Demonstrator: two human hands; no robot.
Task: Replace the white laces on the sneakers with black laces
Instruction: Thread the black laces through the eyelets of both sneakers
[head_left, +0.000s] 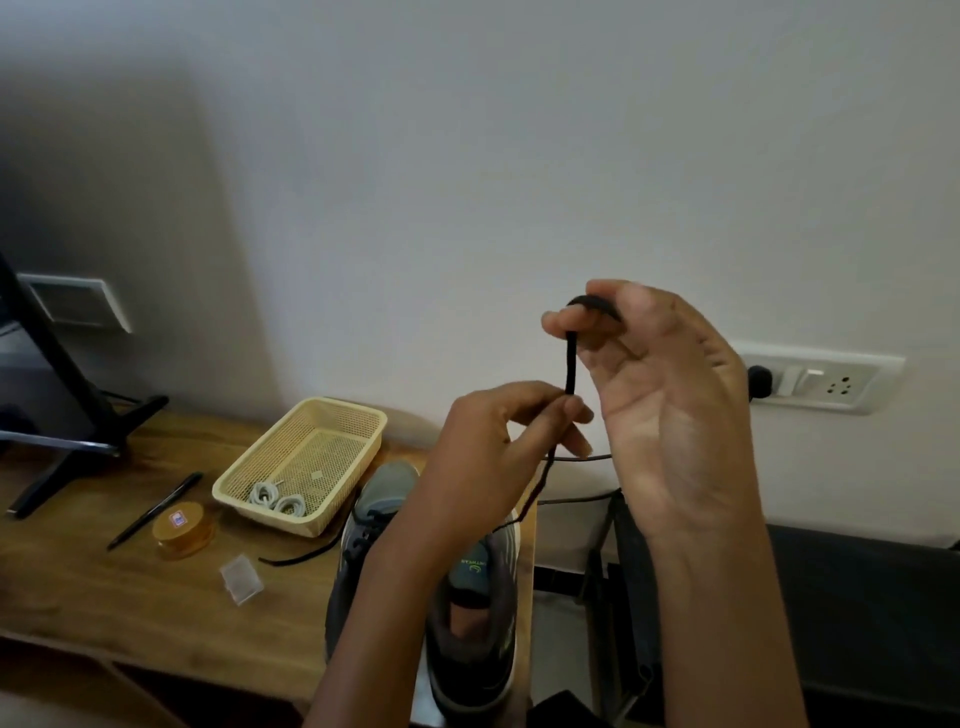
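Black lace (570, 364) | runs upright between hands | left hand (488, 457) pinches it below | right hand (670, 405) hooks its loop above

Not much to go on here, tbh. Only two hands and their forearms are seen. The left hand (483, 457) and right hand (670, 415) are left bare. The left forearm (384, 623) and right forearm (727, 623) are shown uncovered right down to the bottom edge of the frame. Creases are clearly picked out across the right palm, and knuckle ridges are made out on the left.
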